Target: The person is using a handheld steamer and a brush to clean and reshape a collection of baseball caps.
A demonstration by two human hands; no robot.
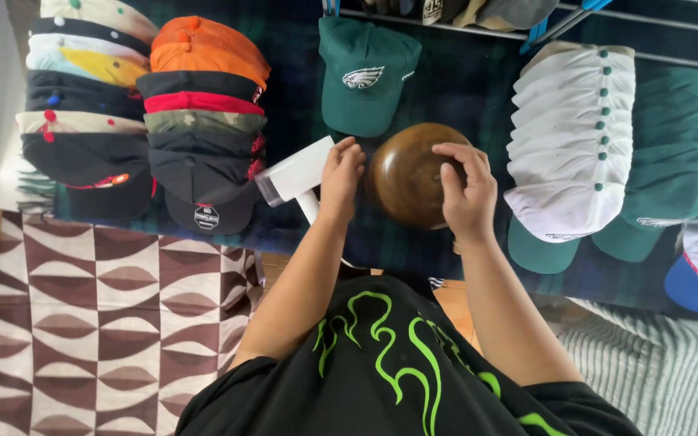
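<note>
My left hand [341,179] grips the handle of a white lint roller [296,172], whose head points left over the dark plaid cloth [462,81]. My right hand [466,190] rests on top of a round brown wooden dome form [405,182], fingers curled over its right side. The dome sits on the cloth between my hands. A green cap with a bird emblem [365,77] lies just beyond the dome.
Two stacks of mixed-colour caps [90,105] [203,121] stand at the left. A stack of white caps with green buttons [575,137] and a stack of green caps [676,153] lie at the right. A patterned brown-and-white rug [98,323] covers the floor.
</note>
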